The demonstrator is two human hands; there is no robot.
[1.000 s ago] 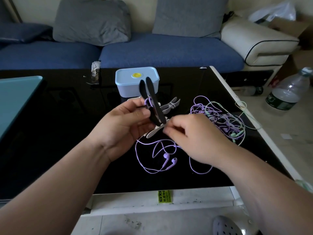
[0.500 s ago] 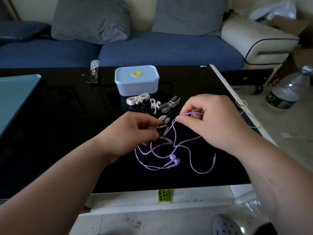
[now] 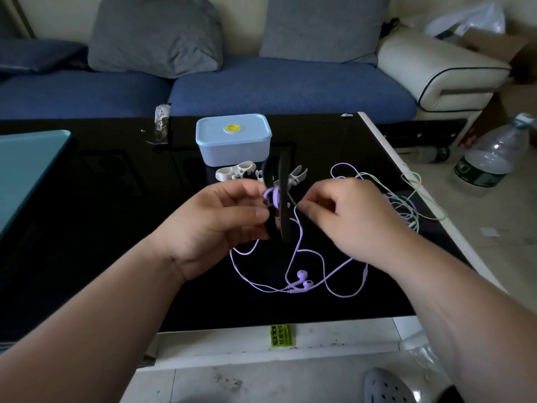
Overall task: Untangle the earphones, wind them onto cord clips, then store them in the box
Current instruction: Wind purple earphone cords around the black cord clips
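**Lilac cord on a black clip, box closed**

Nearest, on the floor, lies a grey perforated clog (image 3: 386,386). On the white front edge of the glossy black table (image 3: 116,251) is a yellow-green sticker (image 3: 281,336) whose bold letters read "SIXI"; the smaller print beside them is too fine to read.

On the tabletop beyond, the lilac wired earphones (image 3: 303,282) lie with both buds together amid loose loops of cord. Above them the left hand (image 3: 215,222) curls fingers and thumb around a flat black cord clip (image 3: 283,216), held upright, with lilac cord wound at its middle. Just beside it, the right hand (image 3: 348,219) pinches the lilac cord between thumb and forefinger.

Behind the hands lie white plastic cord clips (image 3: 236,171). To the right is a tangle of lilac and pale green earphone cords (image 3: 406,205).

Farther back stands the pale blue lidded plastic box (image 3: 234,149), closed. The round yellow sticker (image 3: 232,128) on its lid is illegible. On the floor at the right, the green label on a clear plastic bottle (image 3: 491,158) cannot be read.
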